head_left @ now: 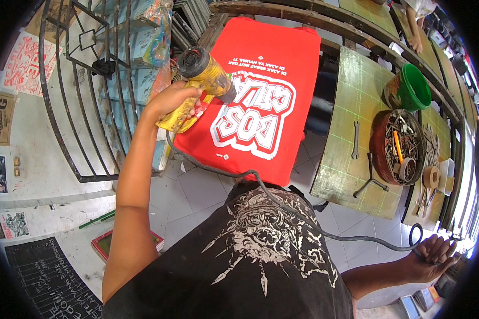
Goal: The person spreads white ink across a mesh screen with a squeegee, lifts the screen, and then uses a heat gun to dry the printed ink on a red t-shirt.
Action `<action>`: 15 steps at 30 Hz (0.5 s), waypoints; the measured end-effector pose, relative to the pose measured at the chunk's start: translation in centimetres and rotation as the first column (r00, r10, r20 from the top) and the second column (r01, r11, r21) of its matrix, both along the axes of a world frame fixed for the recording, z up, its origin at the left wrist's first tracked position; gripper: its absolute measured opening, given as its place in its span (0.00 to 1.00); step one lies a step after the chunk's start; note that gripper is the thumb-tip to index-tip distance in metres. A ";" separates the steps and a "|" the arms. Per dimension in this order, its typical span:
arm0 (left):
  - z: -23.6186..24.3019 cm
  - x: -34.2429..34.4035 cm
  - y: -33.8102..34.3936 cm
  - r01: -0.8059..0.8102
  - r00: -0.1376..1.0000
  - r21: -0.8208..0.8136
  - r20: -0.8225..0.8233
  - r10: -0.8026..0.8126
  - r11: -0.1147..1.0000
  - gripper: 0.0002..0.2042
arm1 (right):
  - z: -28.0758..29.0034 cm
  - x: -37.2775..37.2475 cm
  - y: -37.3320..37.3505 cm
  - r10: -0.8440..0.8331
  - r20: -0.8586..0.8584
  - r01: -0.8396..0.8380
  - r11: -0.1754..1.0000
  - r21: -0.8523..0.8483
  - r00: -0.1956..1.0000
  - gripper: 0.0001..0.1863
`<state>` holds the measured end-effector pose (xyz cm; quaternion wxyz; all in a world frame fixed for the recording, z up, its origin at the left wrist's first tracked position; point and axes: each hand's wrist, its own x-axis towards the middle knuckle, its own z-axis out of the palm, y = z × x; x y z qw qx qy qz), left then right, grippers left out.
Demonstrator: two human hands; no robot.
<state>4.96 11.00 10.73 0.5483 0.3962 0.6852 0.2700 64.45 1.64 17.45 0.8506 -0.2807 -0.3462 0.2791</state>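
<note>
A yellow and black heat gun [214,80], worn and stained, is gripped in my left hand [175,101], with the fingers wrapped round its handle. Its nozzle points down and right over a red T-shirt [274,48], close above the white lettering. The shirt lies stretched flat over a board, its printed side up. From the handle a dark power cord [324,234] runs across the front of my body to the right. At the far lower right, my right hand [436,252] is closed round this cord, which loops up just above the fingers.
Right of the shirt, a green-topped table [335,175] holds a spanner [356,139], a three-armed wrench [371,178], a round tin of metal bits [380,133] and a green bucket [416,85]. A black metal grille [82,133] stands left. Another person's arm [412,26] reaches in at top right.
</note>
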 end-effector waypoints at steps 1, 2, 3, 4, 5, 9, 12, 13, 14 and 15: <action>0.0 0.1 0.0 0.007 1.000 -0.003 0.006 -0.007 1.000 0.13 | 0.0 0.0 0.1 -0.003 -0.008 0.003 1.000 0.008 1.000 0.16; 0.0 0.1 0.0 -0.004 1.000 0.005 0.005 0.004 1.000 0.13 | 0.0 -0.1 0.2 -0.005 -0.016 0.006 1.000 0.015 1.000 0.16; 0.0 0.1 0.0 -0.013 1.000 0.013 0.003 0.013 1.000 0.13 | 0.0 -0.1 0.1 -0.010 -0.025 0.010 1.000 0.024 1.000 0.16; -0.1 0.2 0.0 -0.022 1.000 0.021 0.003 0.022 1.000 0.13 | 0.0 0.0 0.1 0.018 -0.020 -0.017 1.000 0.026 1.000 0.16; -0.2 -0.1 0.0 -0.026 1.000 0.012 0.000 0.026 1.000 0.13 | 0.0 0.0 0.1 0.045 -0.016 -0.044 0.999 0.029 0.999 0.16; -0.3 -0.6 0.4 -0.028 1.000 0.005 -0.006 0.028 1.000 0.13 | 0.0 0.0 -0.2 0.097 0.001 -0.097 0.995 0.005 0.995 0.17; -0.4 -0.7 0.8 -0.040 0.999 0.036 -0.014 0.040 0.999 0.13 | -0.1 0.0 -0.1 0.098 0.009 -0.098 0.995 0.001 0.995 0.18; -0.5 -0.8 1.1 -0.047 0.999 0.050 -0.017 0.048 0.998 0.13 | -0.1 -0.1 0.0 0.049 0.006 -0.049 0.999 -0.003 0.999 0.18; -0.5 -0.7 1.4 -0.051 0.998 0.058 -0.020 0.052 0.997 0.13 | -0.1 -0.3 0.1 0.000 0.004 0.001 1.000 -0.007 1.000 0.18; -0.5 -0.6 1.6 -0.058 0.998 0.066 -0.025 0.060 0.996 0.13 | -0.1 -0.4 0.2 -0.047 0.000 0.047 0.999 -0.011 0.999 0.18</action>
